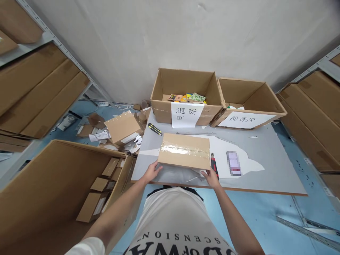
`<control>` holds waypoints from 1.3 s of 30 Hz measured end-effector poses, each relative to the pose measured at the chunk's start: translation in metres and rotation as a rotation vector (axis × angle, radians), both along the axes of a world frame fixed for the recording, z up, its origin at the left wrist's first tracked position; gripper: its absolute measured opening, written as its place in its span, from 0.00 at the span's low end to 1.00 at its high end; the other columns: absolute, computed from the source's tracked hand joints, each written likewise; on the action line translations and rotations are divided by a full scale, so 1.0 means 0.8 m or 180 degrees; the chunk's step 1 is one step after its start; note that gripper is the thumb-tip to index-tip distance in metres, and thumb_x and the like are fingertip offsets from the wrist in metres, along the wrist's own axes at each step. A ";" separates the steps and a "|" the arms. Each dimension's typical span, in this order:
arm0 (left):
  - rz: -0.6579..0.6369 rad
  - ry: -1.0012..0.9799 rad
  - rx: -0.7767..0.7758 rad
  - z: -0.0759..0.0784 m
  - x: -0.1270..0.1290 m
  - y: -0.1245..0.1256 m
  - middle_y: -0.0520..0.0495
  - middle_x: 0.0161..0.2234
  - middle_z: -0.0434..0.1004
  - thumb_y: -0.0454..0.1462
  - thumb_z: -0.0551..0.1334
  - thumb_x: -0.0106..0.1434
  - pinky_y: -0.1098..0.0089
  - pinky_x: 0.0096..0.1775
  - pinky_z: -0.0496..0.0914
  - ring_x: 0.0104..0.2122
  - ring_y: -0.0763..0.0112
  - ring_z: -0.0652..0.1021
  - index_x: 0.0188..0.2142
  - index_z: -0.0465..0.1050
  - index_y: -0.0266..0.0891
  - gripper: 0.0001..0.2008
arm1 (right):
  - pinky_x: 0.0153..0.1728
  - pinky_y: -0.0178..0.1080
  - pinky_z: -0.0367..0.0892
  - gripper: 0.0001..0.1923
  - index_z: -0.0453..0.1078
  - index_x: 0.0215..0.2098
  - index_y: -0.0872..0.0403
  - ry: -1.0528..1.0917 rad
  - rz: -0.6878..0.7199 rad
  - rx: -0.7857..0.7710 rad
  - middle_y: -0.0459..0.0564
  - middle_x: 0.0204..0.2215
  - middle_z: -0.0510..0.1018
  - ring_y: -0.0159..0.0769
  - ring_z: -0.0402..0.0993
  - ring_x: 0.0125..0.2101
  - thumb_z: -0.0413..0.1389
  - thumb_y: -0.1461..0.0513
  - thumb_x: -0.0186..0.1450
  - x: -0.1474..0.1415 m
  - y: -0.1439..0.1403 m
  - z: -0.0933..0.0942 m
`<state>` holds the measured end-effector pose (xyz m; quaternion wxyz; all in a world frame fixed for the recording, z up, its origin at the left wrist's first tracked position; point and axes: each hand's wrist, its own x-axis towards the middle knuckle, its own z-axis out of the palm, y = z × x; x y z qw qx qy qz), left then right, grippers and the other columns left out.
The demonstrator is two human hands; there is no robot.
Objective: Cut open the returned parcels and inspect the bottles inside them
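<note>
A brown cardboard box point(184, 150), sealed with shiny clear tape along its top, is held between my two hands over the near part of the table. My left hand point(152, 172) grips its near left corner, and my right hand point(211, 177) grips the near right corner; the fingers under the box are partly hidden. Just right of the box lies a red and black box cutter point(214, 166), close to my right hand. A yellow and black box cutter point(154, 129) rests beyond the box's far left corner.
Two open cartons with paper signs, a left carton point(162, 111) and a right carton point(276, 106), stand at the table's back. A blurred phone-like object point(234, 163) lies on the right. A large carton point(53, 170) with several small boxes stands left, near scrap cardboard point(123, 127).
</note>
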<state>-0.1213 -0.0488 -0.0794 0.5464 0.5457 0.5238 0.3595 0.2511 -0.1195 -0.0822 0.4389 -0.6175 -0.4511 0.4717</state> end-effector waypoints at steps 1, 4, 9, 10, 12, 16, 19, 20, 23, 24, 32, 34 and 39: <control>0.0038 0.0073 0.0030 -0.003 0.004 0.000 0.40 0.39 0.80 0.48 0.67 0.50 0.51 0.52 0.65 0.46 0.51 0.76 0.37 0.76 0.38 0.19 | 0.55 0.55 0.59 0.30 0.67 0.53 0.52 -0.0060 -0.0010 -0.0011 0.57 0.52 0.73 0.51 0.69 0.52 0.61 0.51 0.54 -0.004 0.002 0.002; 0.0157 0.0153 0.0124 -0.007 0.012 0.001 0.41 0.36 0.80 0.50 0.64 0.53 0.52 0.49 0.67 0.42 0.53 0.77 0.35 0.76 0.38 0.19 | 0.52 0.54 0.63 0.22 0.70 0.47 0.51 -0.0246 -0.0050 -0.0056 0.56 0.46 0.77 0.51 0.72 0.48 0.58 0.51 0.57 -0.012 0.006 0.009; 0.0298 0.0034 0.0151 -0.002 0.017 0.003 0.43 0.34 0.80 0.50 0.64 0.52 0.54 0.48 0.67 0.39 0.54 0.77 0.33 0.76 0.39 0.17 | 0.48 0.55 0.66 0.22 0.71 0.44 0.53 -0.0387 -0.0038 -0.0104 0.57 0.39 0.79 0.52 0.75 0.42 0.57 0.49 0.56 -0.010 0.007 0.012; 0.0298 0.0026 0.0126 0.000 0.017 0.004 0.43 0.33 0.80 0.50 0.64 0.52 0.55 0.48 0.67 0.39 0.54 0.77 0.33 0.76 0.39 0.17 | 0.48 0.55 0.66 0.23 0.71 0.43 0.54 -0.0395 -0.0034 -0.0114 0.57 0.38 0.79 0.52 0.75 0.42 0.57 0.48 0.56 -0.008 0.008 0.012; 0.0270 0.0059 0.0118 0.008 0.017 0.006 0.43 0.32 0.80 0.49 0.63 0.53 0.55 0.48 0.67 0.38 0.55 0.77 0.33 0.76 0.39 0.16 | 0.47 0.55 0.67 0.23 0.71 0.41 0.55 -0.0391 -0.0028 -0.0112 0.58 0.38 0.79 0.51 0.75 0.41 0.57 0.47 0.56 -0.005 0.011 0.012; 0.0246 0.0104 0.0231 0.038 0.016 0.011 0.43 0.33 0.79 0.49 0.62 0.55 0.57 0.47 0.68 0.40 0.56 0.77 0.36 0.76 0.38 0.17 | 0.47 0.54 0.67 0.23 0.71 0.37 0.53 -0.0210 0.0031 -0.0040 0.57 0.38 0.79 0.51 0.74 0.43 0.58 0.44 0.55 -0.004 0.018 0.022; 0.0295 0.0147 0.0291 0.064 0.014 0.013 0.44 0.35 0.80 0.49 0.61 0.56 0.60 0.46 0.69 0.41 0.56 0.77 0.41 0.76 0.38 0.19 | 0.48 0.52 0.67 0.23 0.71 0.38 0.52 -0.0076 0.0112 0.0022 0.56 0.40 0.79 0.50 0.73 0.45 0.58 0.44 0.55 -0.006 0.022 0.039; 0.0318 0.0205 0.0332 0.072 0.013 0.014 0.44 0.37 0.80 0.49 0.61 0.57 0.60 0.45 0.69 0.41 0.56 0.77 0.42 0.76 0.38 0.20 | 0.48 0.51 0.67 0.23 0.71 0.39 0.52 -0.0104 0.0137 0.0025 0.56 0.40 0.79 0.50 0.73 0.45 0.57 0.44 0.56 -0.006 0.023 0.045; 0.0318 0.0473 0.0443 0.089 0.012 0.018 0.45 0.40 0.80 0.49 0.60 0.58 0.62 0.44 0.69 0.41 0.56 0.77 0.42 0.77 0.38 0.20 | 0.45 0.48 0.68 0.24 0.72 0.40 0.53 -0.0384 0.0151 0.0016 0.55 0.40 0.80 0.49 0.74 0.43 0.54 0.43 0.58 -0.005 0.026 0.065; 0.0297 0.0565 0.0466 0.093 0.012 0.019 0.45 0.40 0.80 0.48 0.59 0.59 0.63 0.43 0.69 0.40 0.56 0.77 0.42 0.78 0.39 0.19 | 0.44 0.47 0.68 0.25 0.73 0.40 0.53 -0.0513 0.0139 0.0004 0.55 0.39 0.80 0.49 0.74 0.42 0.53 0.43 0.59 -0.003 0.027 0.071; 0.0317 0.0857 0.0409 0.102 0.023 0.032 0.48 0.39 0.81 0.49 0.58 0.60 0.64 0.39 0.70 0.38 0.57 0.78 0.41 0.78 0.38 0.20 | 0.26 0.40 0.61 0.30 0.70 0.21 0.53 -0.1800 0.0121 -0.0368 0.49 0.18 0.74 0.41 0.69 0.23 0.42 0.41 0.63 0.012 0.048 0.101; 0.0316 0.0721 0.0269 0.099 0.025 0.035 0.48 0.38 0.81 0.49 0.59 0.58 0.64 0.38 0.71 0.36 0.58 0.79 0.42 0.78 0.38 0.21 | 0.26 0.39 0.60 0.30 0.69 0.20 0.52 -0.1916 0.0165 -0.0340 0.49 0.17 0.73 0.41 0.69 0.23 0.41 0.41 0.63 0.012 0.055 0.103; 0.0356 0.0277 -0.0007 0.086 0.028 0.046 0.44 0.39 0.81 0.49 0.64 0.53 0.62 0.39 0.73 0.38 0.57 0.79 0.45 0.77 0.36 0.25 | 0.29 0.38 0.62 0.30 0.74 0.23 0.51 -0.1919 0.0185 -0.0317 0.51 0.19 0.76 0.42 0.73 0.27 0.41 0.42 0.64 0.011 0.080 0.103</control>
